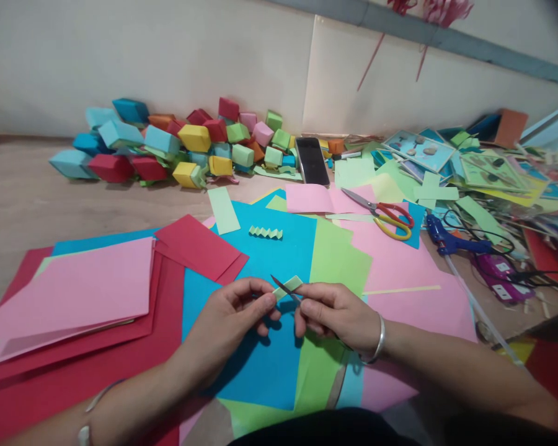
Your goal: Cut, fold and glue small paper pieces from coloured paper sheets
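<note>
Through the head view I have both hands at the centre of the frame, over a blue sheet (255,359). My left hand (248,303) is closed in a pinch on one end of a small pale green piece of paper (294,283). My right hand (335,310) is clamped on a dark pointed blade (277,280), which lies across that piece, with a forefinger at the piece's far end. I can't tell whether the blade belongs to a knife or to small scissors.

As for progress, I would count one pleated green strip (266,233) as done; it lies just above the hands, near the centre. The piece between my fingers shows no such pleats, so I judge it less far along. A flat pale green rectangle (224,210), left of the pleated strip, looks unworked.

Across the upper left of the bench (18,167), a heap of coloured paper blocks (194,137) appears already shaped. Plenty of flat stock remains: pink sheets (97,285) at the left and more paper under the scissors (376,208) right of centre. A blue glue gun (456,240) lies at the right; nothing touches it but the clutter around it.
</note>
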The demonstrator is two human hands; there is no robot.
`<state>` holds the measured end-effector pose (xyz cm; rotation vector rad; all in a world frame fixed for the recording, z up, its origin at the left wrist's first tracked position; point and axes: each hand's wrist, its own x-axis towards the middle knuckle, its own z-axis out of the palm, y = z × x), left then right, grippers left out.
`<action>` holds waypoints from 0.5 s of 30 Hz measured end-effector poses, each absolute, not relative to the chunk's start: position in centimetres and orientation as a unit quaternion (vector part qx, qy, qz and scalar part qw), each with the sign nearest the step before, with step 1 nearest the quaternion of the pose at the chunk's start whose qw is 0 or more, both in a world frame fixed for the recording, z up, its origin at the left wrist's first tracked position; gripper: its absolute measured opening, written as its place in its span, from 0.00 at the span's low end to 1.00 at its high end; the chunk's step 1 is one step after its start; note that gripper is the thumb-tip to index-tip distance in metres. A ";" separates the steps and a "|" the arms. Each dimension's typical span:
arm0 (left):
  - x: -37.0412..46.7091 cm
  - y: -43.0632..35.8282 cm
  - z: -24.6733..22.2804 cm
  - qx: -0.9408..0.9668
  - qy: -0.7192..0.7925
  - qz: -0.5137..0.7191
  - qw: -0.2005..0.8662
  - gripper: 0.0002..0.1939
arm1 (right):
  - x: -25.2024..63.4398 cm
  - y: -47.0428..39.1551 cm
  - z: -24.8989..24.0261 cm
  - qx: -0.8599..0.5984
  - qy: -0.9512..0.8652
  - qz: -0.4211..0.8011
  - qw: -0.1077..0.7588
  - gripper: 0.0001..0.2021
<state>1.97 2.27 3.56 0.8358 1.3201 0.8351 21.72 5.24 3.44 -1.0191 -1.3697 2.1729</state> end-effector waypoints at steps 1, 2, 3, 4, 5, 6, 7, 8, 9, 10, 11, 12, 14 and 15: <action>2.0 2.3 3.5 0.363 0.578 0.365 0.633 0.18 | 21.7 5.2 3.4 -0.363 -0.475 0.780 0.188 0.24; 2.0 2.3 3.5 0.362 0.578 0.365 0.634 0.18 | 21.7 5.2 3.4 -0.362 -0.462 0.788 0.187 0.25; 2.0 2.2 3.5 0.361 0.579 0.364 0.634 0.18 | 21.7 5.2 3.4 -0.360 -0.447 0.797 0.187 0.25; 1.9 2.2 3.6 0.360 0.581 0.364 0.633 0.18 | 21.7 5.1 3.4 -0.358 -0.432 0.806 0.187 0.26; 2.0 2.2 3.6 0.358 0.584 0.362 0.632 0.18 | 21.7 5.1 3.4 -0.357 -0.417 0.815 0.188 0.27; 2.0 2.2 3.6 0.355 0.586 0.360 0.633 0.18 | 21.7 5.1 3.4 -0.355 -0.404 0.822 0.188 0.27; 2.0 2.2 3.7 0.353 0.588 0.359 0.633 0.18 | 21.6 5.1 3.4 -0.353 -0.392 0.829 0.188 0.27; 2.0 2.2 3.7 0.350 0.588 0.359 0.635 0.18 | 21.6 5.0 3.4 -0.351 -0.382 0.834 0.186 0.27; 2.0 2.2 3.8 0.348 0.587 0.359 0.637 0.18 | 21.6 5.0 3.5 -0.350 -0.376 0.838 0.184 0.27; 2.1 2.1 3.8 0.345 0.587 0.360 0.638 0.18 | 21.6 5.0 3.5 -0.349 -0.372 0.841 0.182 0.27; 2.1 2.1 3.8 0.343 0.586 0.362 0.639 0.18 | 21.5 5.0 3.5 -0.349 -0.370 0.842 0.182 0.27; 2.1 2.1 3.7 0.341 0.585 0.362 0.640 0.18 | 21.5 5.0 3.5 -0.350 -0.370 0.841 0.183 0.27; 2.1 2.1 3.7 0.338 0.584 0.362 0.642 0.18 | 21.5 5.0 3.4 -0.355 -0.375 0.836 0.185 0.27; 2.1 2.1 3.6 0.336 0.584 0.363 0.644 0.18 | 21.5 5.0 3.4 -0.358 -0.379 0.833 0.185 0.27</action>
